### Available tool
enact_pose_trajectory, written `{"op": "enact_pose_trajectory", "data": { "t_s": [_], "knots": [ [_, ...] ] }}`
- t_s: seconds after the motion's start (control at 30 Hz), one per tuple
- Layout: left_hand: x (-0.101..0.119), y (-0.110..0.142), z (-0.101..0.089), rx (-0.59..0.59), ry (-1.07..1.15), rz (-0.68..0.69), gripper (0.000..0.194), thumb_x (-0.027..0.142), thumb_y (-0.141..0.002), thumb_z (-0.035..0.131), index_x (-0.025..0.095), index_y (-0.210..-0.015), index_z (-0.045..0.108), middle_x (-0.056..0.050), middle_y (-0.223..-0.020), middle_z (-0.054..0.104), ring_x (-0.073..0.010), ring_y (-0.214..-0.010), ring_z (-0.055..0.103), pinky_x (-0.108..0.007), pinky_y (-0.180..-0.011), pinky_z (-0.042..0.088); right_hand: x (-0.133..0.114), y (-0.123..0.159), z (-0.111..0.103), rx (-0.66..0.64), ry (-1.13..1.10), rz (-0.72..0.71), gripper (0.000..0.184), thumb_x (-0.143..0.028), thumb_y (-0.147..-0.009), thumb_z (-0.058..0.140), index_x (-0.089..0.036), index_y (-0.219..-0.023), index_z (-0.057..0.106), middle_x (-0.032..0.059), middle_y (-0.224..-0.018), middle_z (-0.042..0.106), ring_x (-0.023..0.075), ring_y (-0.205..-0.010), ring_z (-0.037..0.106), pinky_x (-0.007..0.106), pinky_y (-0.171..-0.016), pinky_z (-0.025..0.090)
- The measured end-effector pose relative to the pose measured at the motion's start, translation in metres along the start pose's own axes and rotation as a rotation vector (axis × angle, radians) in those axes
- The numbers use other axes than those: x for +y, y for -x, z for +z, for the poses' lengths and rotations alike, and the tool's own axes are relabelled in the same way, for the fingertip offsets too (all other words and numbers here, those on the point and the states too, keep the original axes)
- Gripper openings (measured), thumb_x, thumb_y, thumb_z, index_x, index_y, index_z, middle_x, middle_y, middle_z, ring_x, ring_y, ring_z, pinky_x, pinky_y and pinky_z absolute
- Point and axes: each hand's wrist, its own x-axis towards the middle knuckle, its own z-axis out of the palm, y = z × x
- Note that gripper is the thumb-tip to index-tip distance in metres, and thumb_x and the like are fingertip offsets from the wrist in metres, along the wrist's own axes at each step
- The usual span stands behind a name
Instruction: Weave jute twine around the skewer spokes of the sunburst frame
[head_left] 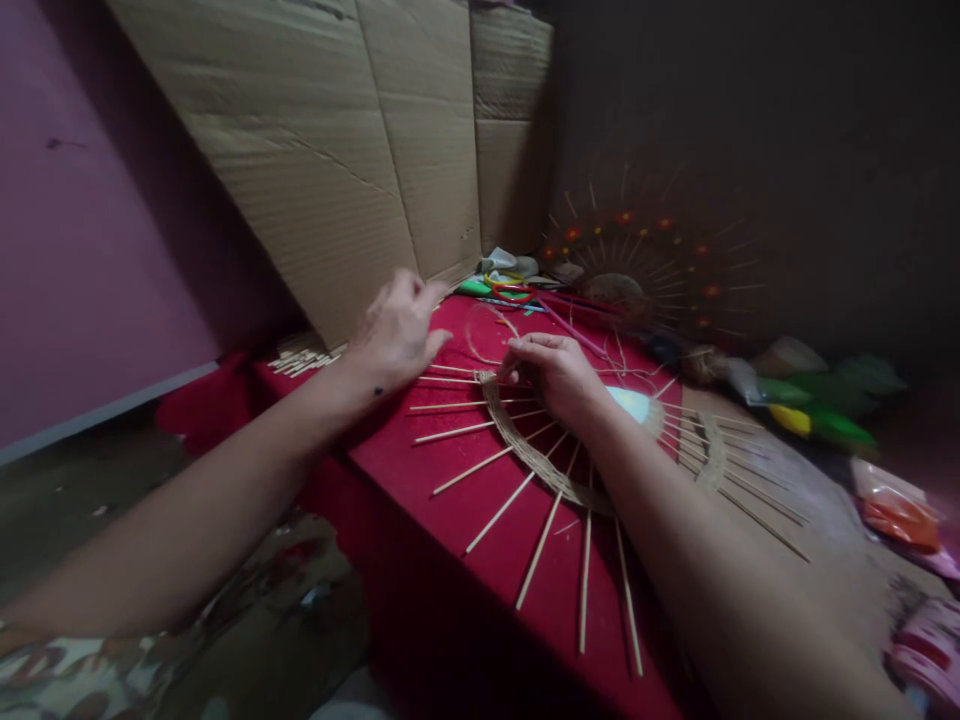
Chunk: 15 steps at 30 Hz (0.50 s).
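Note:
A half-round fan of thin wooden sticks (500,513) lies on the red cloth, with a braided band of natural twine (529,452) woven across the sticks. My right hand (559,375) is closed in a pinch at the band's upper left end, on the twine; its palm hides part of the fan's middle. A loose loop of twine (471,335) curves over the cloth beside those fingertips. To the left, my left hand (401,325) is raised near the cardboard, thumb apart from the fingers and slightly blurred, with nothing visible in it.
Tall folded cardboard (315,150) stands behind my left hand, with a bundle of sticks (300,358) at its foot. A second stick piece (709,450) lies right. A flower-decorated stick fan (637,260) leans at the back. Scissors (511,290) and colored packets (832,420) lie around the edges.

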Motion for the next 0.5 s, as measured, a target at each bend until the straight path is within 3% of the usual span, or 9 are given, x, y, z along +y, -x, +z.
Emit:
{"op": "enact_pose_trajectory", "data": {
  "t_s": [0.07,0.1,0.2,0.27,0.5],
  "knots": [
    [0.001,0.002,-0.002,0.203,0.025,-0.015,0.034,0.028,-0.088,0.049,0.01,-0.114,0.06,-0.013,-0.115,0.056,-0.0223,-0.099,0.056,-0.034,-0.086,0.044,0.001,0.0,-0.001,0.011,-0.028,-0.01,0.022,-0.034,-0.066,0.074,-0.015,-0.058,0.066,0.0017,-0.056,0.064,0.0094,-0.05,0.052,0.023,-0.053,0.041],
    [0.001,0.002,-0.002,0.18,0.056,0.015,0.03,0.027,-0.089,0.047,0.01,-0.108,0.063,-0.012,-0.111,0.059,-0.0208,-0.097,0.056,-0.032,-0.086,0.044,0.001,-0.001,-0.001,0.02,-0.041,-0.011,0.021,-0.033,-0.066,0.074,-0.015,-0.058,0.066,0.0017,-0.056,0.064,0.0095,-0.049,0.052,0.024,-0.053,0.04],
    [-0.001,-0.004,0.002,-0.221,0.111,0.235,0.025,0.026,-0.087,0.048,0.014,-0.087,0.07,-0.007,-0.09,0.066,-0.0179,-0.085,0.059,-0.029,-0.08,0.044,0.002,-0.001,0.0,0.02,-0.054,-0.017,0.021,-0.033,-0.065,0.075,-0.015,-0.058,0.066,0.0015,-0.055,0.064,0.0092,-0.049,0.051,0.024,-0.053,0.041],
    [-0.001,-0.011,0.009,-0.446,0.093,0.311,0.023,0.024,-0.084,0.05,0.016,-0.085,0.072,-0.007,-0.086,0.068,-0.0176,-0.079,0.059,-0.028,-0.074,0.043,0.002,-0.001,0.0,0.009,-0.042,-0.018,0.022,-0.033,-0.065,0.076,-0.015,-0.057,0.066,0.0013,-0.054,0.064,0.009,-0.049,0.051,0.024,-0.053,0.041],
    [0.003,-0.03,0.026,-0.637,0.199,0.243,0.022,0.03,-0.078,0.055,0.016,-0.081,0.071,-0.002,-0.072,0.067,-0.014,-0.065,0.055,-0.023,-0.06,0.037,0.003,-0.001,0.0,0.006,-0.007,-0.004,0.021,-0.033,-0.063,0.076,-0.016,-0.058,0.065,-0.0009,-0.049,0.06,0.0095,-0.046,0.052,0.024,-0.052,0.04]
  ]
}}
